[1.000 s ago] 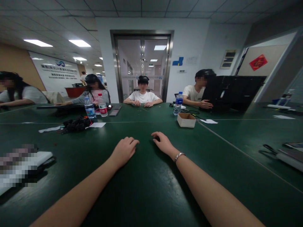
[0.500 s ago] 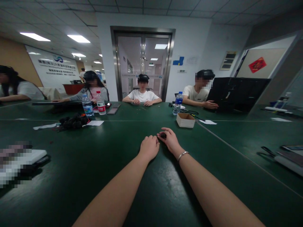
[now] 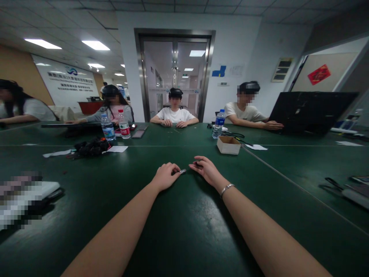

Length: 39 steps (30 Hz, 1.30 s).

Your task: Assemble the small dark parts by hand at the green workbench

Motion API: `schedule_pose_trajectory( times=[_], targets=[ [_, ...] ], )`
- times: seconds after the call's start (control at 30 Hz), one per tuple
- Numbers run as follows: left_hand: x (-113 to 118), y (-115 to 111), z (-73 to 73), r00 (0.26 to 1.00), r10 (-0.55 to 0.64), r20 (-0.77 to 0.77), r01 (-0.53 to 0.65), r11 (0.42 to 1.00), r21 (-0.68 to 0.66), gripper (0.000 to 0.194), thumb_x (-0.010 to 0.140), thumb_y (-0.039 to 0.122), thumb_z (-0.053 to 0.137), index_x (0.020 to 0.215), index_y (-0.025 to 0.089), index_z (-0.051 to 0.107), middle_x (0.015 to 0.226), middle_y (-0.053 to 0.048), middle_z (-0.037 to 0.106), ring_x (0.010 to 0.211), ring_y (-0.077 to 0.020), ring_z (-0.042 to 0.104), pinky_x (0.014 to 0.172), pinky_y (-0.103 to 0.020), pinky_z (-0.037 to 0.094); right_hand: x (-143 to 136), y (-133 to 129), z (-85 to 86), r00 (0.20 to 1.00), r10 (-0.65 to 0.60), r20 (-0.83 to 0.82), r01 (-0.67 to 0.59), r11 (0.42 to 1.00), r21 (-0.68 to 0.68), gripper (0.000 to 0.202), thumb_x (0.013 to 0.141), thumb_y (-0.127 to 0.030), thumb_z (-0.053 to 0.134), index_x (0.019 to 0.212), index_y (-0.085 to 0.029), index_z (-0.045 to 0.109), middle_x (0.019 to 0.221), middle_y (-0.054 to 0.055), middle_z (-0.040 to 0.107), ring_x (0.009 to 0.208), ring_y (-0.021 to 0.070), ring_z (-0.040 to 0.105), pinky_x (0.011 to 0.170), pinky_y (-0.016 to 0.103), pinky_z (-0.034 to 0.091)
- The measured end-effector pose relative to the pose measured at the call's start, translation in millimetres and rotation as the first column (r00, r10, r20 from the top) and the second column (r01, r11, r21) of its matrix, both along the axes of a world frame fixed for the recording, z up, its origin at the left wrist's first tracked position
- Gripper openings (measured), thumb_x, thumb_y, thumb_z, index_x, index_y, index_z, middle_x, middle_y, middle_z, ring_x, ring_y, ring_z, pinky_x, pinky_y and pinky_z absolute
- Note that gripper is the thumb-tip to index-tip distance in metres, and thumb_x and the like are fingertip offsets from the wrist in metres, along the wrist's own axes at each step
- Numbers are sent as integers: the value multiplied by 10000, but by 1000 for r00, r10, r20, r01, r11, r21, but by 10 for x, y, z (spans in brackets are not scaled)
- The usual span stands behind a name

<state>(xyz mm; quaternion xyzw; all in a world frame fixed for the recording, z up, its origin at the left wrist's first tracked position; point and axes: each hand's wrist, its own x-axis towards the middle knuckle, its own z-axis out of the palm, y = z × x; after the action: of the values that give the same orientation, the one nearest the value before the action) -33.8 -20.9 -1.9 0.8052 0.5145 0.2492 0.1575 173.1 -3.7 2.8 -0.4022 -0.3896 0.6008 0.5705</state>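
My left hand (image 3: 166, 177) rests low over the green table (image 3: 184, 223), thumb and fingers pinched on a small metal-ended piece (image 3: 182, 171). Its shiny silver end sticks out to the right; fingers cover the rest, so its exact kind cannot be told. Just right of it, across a narrow gap, is my right hand (image 3: 205, 169), with a bracelet at the wrist. Its thumb and curled fingers close on a small dark piece (image 3: 198, 163), mostly hidden by them. The two hands do not touch.
Beyond my right hand stand an open cardboard box (image 3: 228, 146) and a water bottle (image 3: 218, 124) beside cables. Two bottles (image 3: 108, 127), a black bundle (image 3: 91, 148) and papers lie far left. A person (image 3: 250, 105) grips a big black monitor (image 3: 311, 113); others sit around.
My left hand has drawn away to the left from my right hand, baring the silver end of its piece. At the right, the monitor has shifted rightward with the person's hand on it.
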Motion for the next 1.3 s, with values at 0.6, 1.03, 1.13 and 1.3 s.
schedule_pose_trajectory(
  times=[0.6,1.03,1.13,1.3],
  targets=[
    [55,68,-32,887,53,459,7,992,-127,235,766,383,613,917,206,646,901,-44,677,857,-182,616,799,-314,480,-161,-44,-59,791,-40,611,-198,927,317,285,692,-274,597,965,-198,582,672,-50,505,611,104,467,585,234,373],
    [49,144,-66,791,65,608,11,993,-121,277,732,399,622,875,164,651,824,-47,665,774,-166,602,751,-294,463,-194,-5,-142,802,56,594,-285,911,298,366,703,-289,630,1022,-210,469,704,-52,534,624,121,533,629,278,418],
    [38,132,-42,835,111,539,-41,989,-140,341,764,501,553,786,169,631,727,-21,635,702,-159,577,683,-278,438,-211,-20,-151,783,30,621,-280,909,309,331,720,-296,621,997,-214,459,771,-38,562,638,114,533,643,281,425],
    [30,76,-1,898,167,407,-120,983,-138,513,823,617,375,637,181,572,586,4,571,573,-146,526,599,-269,372,-229,-86,-107,695,-100,712,-273,879,390,303,726,-291,626,1003,-227,521,935,-11,549,689,105,519,674,282,440]
  ],
)
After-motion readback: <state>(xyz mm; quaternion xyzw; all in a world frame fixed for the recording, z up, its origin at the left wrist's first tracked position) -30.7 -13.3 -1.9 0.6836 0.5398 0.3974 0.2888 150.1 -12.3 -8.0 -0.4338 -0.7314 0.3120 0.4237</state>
